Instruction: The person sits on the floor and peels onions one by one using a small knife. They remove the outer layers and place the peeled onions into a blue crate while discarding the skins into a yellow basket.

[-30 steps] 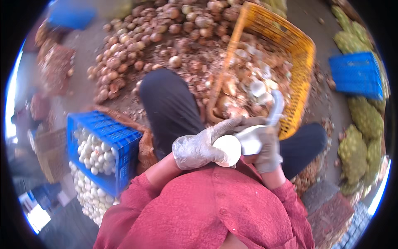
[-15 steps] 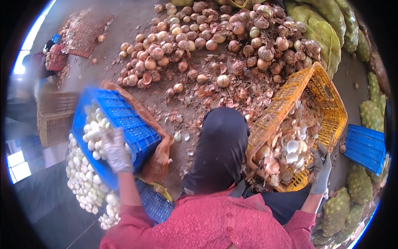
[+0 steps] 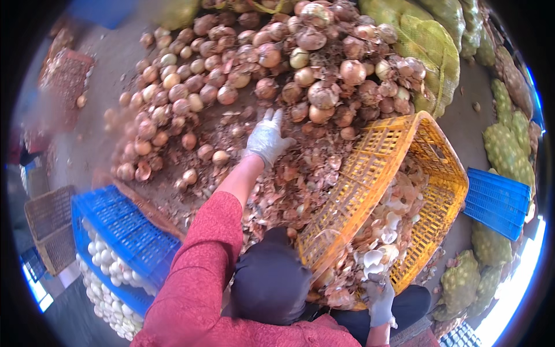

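Note:
My left hand [image 3: 267,139], in a translucent white glove, reaches forward with fingers spread and empty at the near edge of a heap of unpeeled onions [image 3: 269,55]. Loose skins [image 3: 272,191] lie under and around it. My right hand [image 3: 378,298], in a grey glove, is low at the near end of a tilted yellow crate [image 3: 436,217] holding skins and pale peel pieces [image 3: 388,231]. Its fingers are curled; what they hold is hidden. My dark-clad knee [image 3: 269,280] is between my arms.
At left a blue crate [image 3: 124,222] holds peeled white onions [image 3: 104,257], with a brown crate [image 3: 46,225] beside it. At right stand another blue crate [image 3: 497,202] and filled mesh sacks [image 3: 509,150]. A yellow-green sack [image 3: 433,63] lies behind the yellow crate.
My left hand held a peeled onion, moved to the left blue crate without a visible onion, and now reaches forward to the heap. My right hand moved from mid-body to the yellow crate.

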The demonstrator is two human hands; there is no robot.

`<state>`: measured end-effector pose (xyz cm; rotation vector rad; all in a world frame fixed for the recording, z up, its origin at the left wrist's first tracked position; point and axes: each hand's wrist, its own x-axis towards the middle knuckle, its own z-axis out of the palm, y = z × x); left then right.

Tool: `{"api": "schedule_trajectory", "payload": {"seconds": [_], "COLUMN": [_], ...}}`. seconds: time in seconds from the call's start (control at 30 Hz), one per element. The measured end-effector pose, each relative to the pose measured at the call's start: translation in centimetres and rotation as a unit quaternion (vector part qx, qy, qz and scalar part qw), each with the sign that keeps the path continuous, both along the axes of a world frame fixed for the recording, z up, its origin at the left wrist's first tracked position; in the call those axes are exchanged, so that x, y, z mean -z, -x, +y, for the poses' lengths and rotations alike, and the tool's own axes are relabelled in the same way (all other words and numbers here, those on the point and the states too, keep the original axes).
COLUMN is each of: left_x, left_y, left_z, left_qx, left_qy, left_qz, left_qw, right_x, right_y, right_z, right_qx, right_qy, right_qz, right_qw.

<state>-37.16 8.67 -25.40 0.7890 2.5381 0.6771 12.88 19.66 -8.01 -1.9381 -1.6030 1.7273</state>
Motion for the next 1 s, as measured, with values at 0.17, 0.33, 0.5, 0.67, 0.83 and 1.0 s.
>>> {"api": "schedule_trajectory", "payload": {"seconds": [0.17, 0.33, 0.5, 0.67, 0.83, 1.0], "left_x": [-2.5, -14.3, -28.5, -32.5, -30.9, -32.1], "left_y": [-0.7, -6.0, -9.1, -17.1, -24.5, -26.8], "left_z": [1.1, -1.1, -2.4, -5.8, -9.2, -11.0], "left_qx": [-0.304, -0.103, 0.122, 0.047, -0.018, 0.1], "left_qy": [-0.22, -0.219, -0.135, -0.296, -0.452, -0.237], "left_qz": [-0.455, -0.476, -0.394, -0.366, -0.478, -0.277], "left_qw": [0.808, 0.846, 0.901, 0.881, 0.753, 0.926], "right_x": [-5.4, -6.2, -6.9, -8.5, -12.5, -12.2], "right_y": [7.7, 17.7, 23.0, 17.3, 9.8, 2.6], "right_z": [1.2, 0.4, -1.4, -5.6, -4.4, -3.3], "right_qx": [0.098, -0.087, -0.126, -0.14, -0.3, -0.491], "right_qy": [0.086, -0.023, 0.122, 0.076, -0.072, 0.007], "right_qz": [0.07, 0.179, 0.34, 0.394, 0.324, 0.357], "right_qw": [0.989, 0.98, 0.924, 0.905, 0.894, 0.794]}}
